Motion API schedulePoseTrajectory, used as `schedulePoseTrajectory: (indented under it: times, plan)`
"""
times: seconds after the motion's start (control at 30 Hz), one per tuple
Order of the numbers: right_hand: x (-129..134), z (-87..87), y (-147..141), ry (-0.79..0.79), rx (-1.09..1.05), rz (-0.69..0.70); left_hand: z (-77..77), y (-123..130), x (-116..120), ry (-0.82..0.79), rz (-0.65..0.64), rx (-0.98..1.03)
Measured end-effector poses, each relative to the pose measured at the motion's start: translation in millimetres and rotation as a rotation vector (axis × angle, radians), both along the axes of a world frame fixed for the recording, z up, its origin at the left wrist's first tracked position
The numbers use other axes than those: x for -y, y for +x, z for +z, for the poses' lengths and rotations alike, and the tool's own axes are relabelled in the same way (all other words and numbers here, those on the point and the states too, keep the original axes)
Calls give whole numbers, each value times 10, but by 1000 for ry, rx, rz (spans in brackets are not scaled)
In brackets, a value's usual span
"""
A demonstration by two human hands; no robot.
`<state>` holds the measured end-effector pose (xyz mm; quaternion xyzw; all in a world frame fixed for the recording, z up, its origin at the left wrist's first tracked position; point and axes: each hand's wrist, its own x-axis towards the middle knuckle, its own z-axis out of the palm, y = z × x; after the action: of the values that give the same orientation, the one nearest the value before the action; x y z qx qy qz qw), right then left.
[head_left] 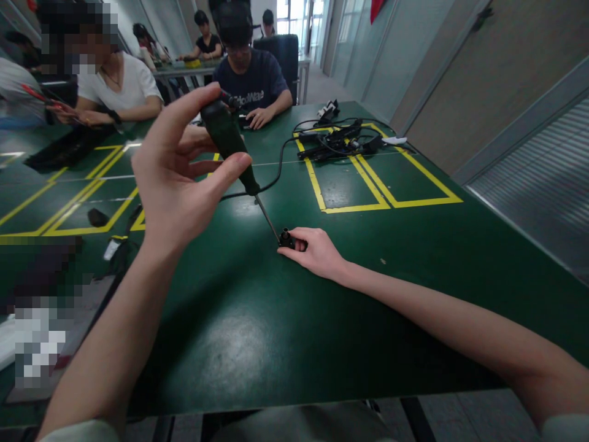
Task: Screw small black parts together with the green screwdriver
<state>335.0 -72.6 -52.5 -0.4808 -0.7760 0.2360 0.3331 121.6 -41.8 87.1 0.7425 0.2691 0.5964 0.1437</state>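
Observation:
My left hand (pixel 170 178) is raised over the table and closed around the dark handle of a screwdriver (pixel 226 138), index finger at its top and thumb along its side. The thin metal shaft slants down to the right, its tip at a small black part (pixel 286 238). My right hand (pixel 319 253) pinches that part between thumb and fingers, low over the green table (pixel 276 344). A short round piece sticks up from the part. Whether the tip sits in a screw is too small to tell.
Black cables and dark parts (pixel 345 142) lie in a heap near yellow tape outlines (pixel 356 210) at the back right. One cable (pixel 280 169) runs behind the screwdriver. A dark chunk (pixel 97 217) lies at left. A person (pixel 257 80) sits across the table, others farther left.

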Motion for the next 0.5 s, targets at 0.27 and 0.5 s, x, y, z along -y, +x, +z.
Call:
schedulePoseTrajectory:
  times: [0.27, 0.5]
  plan:
    - [-5, -12, 6, 12, -1, 9, 9, -39, -49, 68, 15, 70]
    - [-6, -8, 7, 4, -6, 18, 28, -95, -112, -25, -180, 99]
